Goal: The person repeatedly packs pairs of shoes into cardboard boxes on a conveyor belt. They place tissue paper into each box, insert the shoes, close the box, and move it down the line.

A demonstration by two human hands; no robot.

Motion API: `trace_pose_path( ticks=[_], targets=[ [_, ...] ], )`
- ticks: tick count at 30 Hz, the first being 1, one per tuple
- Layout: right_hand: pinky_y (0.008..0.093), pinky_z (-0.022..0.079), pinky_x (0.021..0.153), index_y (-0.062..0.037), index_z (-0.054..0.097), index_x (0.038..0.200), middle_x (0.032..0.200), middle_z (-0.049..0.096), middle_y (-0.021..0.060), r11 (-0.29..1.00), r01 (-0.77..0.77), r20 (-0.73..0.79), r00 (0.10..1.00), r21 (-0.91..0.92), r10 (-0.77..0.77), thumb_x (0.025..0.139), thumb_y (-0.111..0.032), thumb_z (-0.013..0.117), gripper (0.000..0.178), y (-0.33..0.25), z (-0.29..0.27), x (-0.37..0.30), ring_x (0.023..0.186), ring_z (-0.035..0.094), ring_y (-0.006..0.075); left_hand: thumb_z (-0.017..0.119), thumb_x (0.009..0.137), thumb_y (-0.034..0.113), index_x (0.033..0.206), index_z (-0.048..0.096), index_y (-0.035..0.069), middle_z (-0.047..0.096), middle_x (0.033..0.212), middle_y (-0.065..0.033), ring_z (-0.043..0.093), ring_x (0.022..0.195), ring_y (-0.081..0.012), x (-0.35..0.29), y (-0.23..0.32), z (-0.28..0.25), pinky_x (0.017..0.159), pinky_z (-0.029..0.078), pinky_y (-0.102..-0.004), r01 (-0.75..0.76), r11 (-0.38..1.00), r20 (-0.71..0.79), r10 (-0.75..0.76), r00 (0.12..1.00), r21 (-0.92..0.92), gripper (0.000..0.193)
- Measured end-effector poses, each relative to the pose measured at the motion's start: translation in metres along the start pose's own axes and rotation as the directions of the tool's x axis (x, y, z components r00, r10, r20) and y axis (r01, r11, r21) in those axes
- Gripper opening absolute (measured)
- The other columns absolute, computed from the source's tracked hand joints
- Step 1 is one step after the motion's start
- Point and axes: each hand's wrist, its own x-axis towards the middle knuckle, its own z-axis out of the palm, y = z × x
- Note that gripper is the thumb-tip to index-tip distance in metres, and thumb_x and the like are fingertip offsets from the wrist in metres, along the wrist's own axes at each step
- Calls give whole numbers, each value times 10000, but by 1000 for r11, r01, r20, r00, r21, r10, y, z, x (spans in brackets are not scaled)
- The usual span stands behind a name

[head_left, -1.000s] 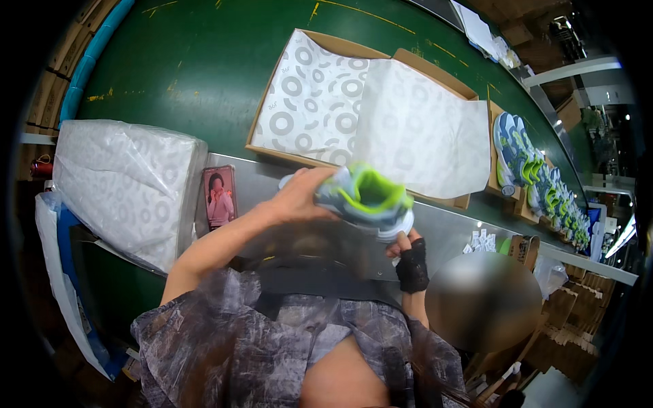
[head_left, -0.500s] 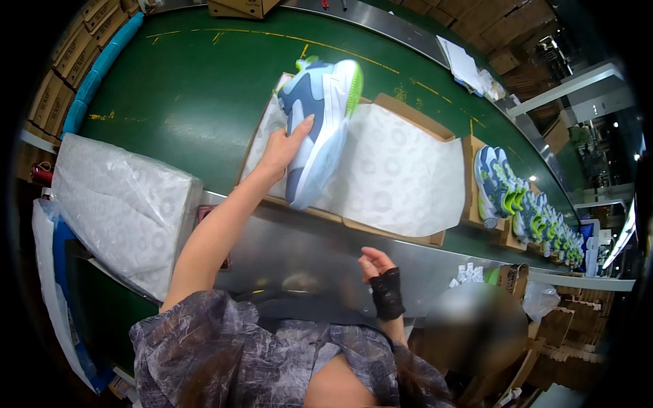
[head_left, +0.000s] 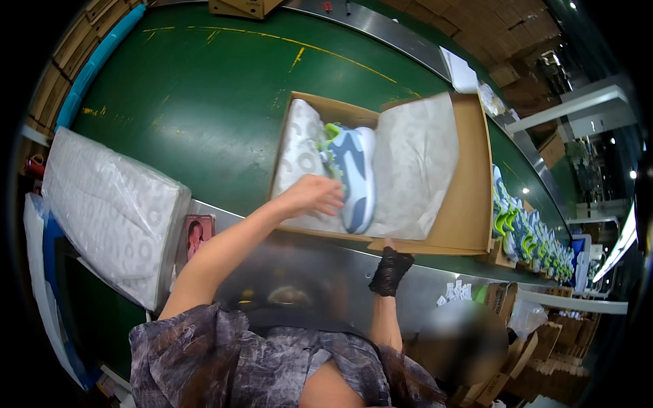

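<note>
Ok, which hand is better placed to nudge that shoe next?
Probably the left hand: it's beside the shoe, apparently empty, while the right hand is at the near edge of the open box.

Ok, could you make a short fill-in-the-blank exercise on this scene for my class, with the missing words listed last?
1. The sneaker lies on its ____ in the open shoebox.
2. The wrap on the person's right wrist is coloured ____.
3. The painted lines on the green table are ____.
4. The row of other sneakers runs along the picture's ____ side.

Missing words: side; black; yellow; right.
</note>
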Motion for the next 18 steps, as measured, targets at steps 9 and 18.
trace_pose_path(
  ticks=[9, 18],
  targets=[
    [397, 499, 710, -180, 467, 1227, 1161, 454, 265, 214, 774, 602, 607, -596, -518, 667, 25, 505, 597, -21, 48, -19, 907, 555, 401, 364, 896, 434, 1022, 531, -89, 541, 1053, -268, 509, 1005, -346, -18, -25, -78, 872, 383, -376, 63, 673, -475, 449, 757, 737, 563],
    [364, 482, 703, -193, 492, 1210, 1193, 457, 140, 257, 784, 613, 607, -565, -506, 575, 52, 515, 682, -70, 37, -13, 881, 570, 322, 525, 760, 547, 1218, 441, 15, 516, 1159, -118, 526, 996, -212, -21, 12, -78, 830, 435, -321, -80, 967, -188, 34, 982, -244, 707]
  ],
)
